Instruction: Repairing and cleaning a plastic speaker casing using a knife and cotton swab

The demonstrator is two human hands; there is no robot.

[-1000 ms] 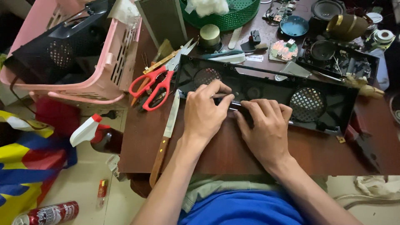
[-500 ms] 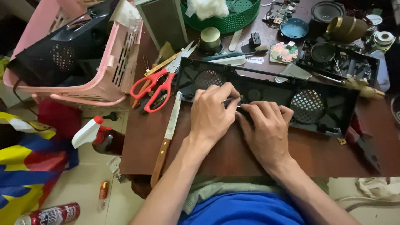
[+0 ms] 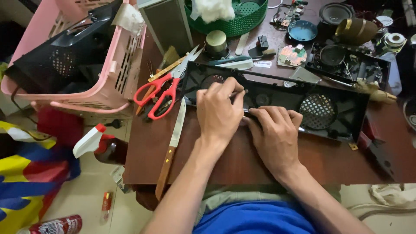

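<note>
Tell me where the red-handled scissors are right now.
In the head view, the red-handled scissors lie on the brown wooden table, left of the long black plastic speaker housing and beside the pink plastic basket.

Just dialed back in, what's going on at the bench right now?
A person is bent over a long black speaker housing lying open side up on a brown table. Both hands press on its middle: the left hand reaches into the shell, the right hand rests on the near edge beside it. Whether either hand grips a tool is hidden. Red-handled scissors and a wooden-handled knife lie untouched to the left, next to a pink basket.
</note>
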